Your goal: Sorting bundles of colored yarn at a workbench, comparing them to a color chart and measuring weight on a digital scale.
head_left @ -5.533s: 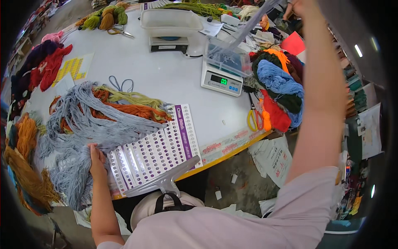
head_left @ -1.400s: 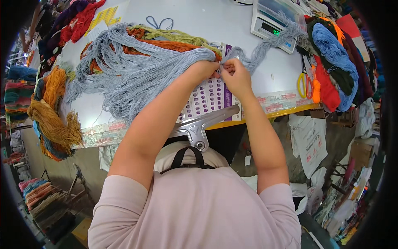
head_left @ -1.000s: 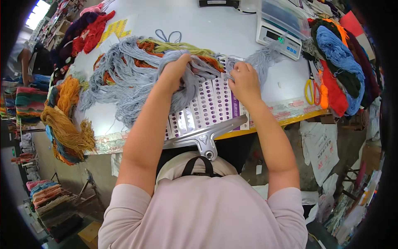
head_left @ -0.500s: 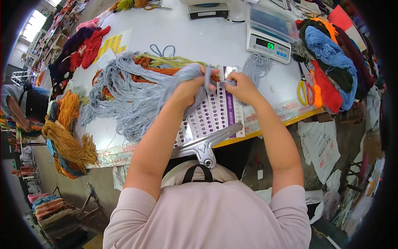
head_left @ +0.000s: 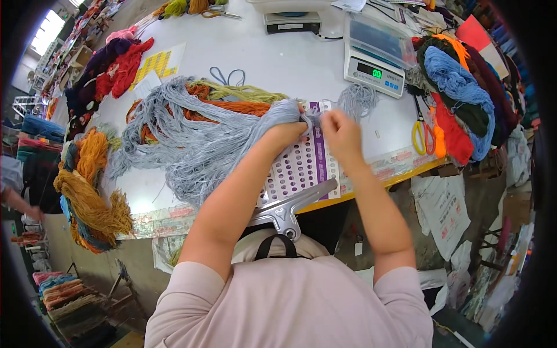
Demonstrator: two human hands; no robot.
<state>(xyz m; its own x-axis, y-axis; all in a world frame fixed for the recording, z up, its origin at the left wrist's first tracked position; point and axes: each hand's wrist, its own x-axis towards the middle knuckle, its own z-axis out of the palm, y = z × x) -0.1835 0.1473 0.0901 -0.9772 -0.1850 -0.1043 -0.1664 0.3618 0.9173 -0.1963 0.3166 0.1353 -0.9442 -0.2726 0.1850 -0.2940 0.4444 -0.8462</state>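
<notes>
A thick skein of grey-blue yarn point(head_left: 214, 139) spreads over the table, and my left hand point(head_left: 289, 134) is closed round its right end. Short strands run from there to the fingertips of my right hand point(head_left: 342, 136), pinched shut and a little blurred by motion. Exactly how the strands sit in those fingers is hard to see. Beneath both hands lies a white and purple card with rows of holes point(head_left: 293, 165), held at its near edge by a large metal clip point(head_left: 284, 216). Orange-brown yarn point(head_left: 238, 108) and olive yarn point(head_left: 255, 91) lie behind the skein.
A small grey-blue bundle point(head_left: 357, 100) lies before a digital scale point(head_left: 374, 72). Yellow-handled scissors point(head_left: 419, 136) rest beside a heap of coloured yarn point(head_left: 458, 75) on the right. Mustard yarn point(head_left: 93, 191) hangs over the left table edge. A person's arm point(head_left: 20, 203) shows at far left.
My right hand has drawn slightly right and down, away from my left hand. The yarn loop over my left hand has settled lower. The person at far left has moved.
</notes>
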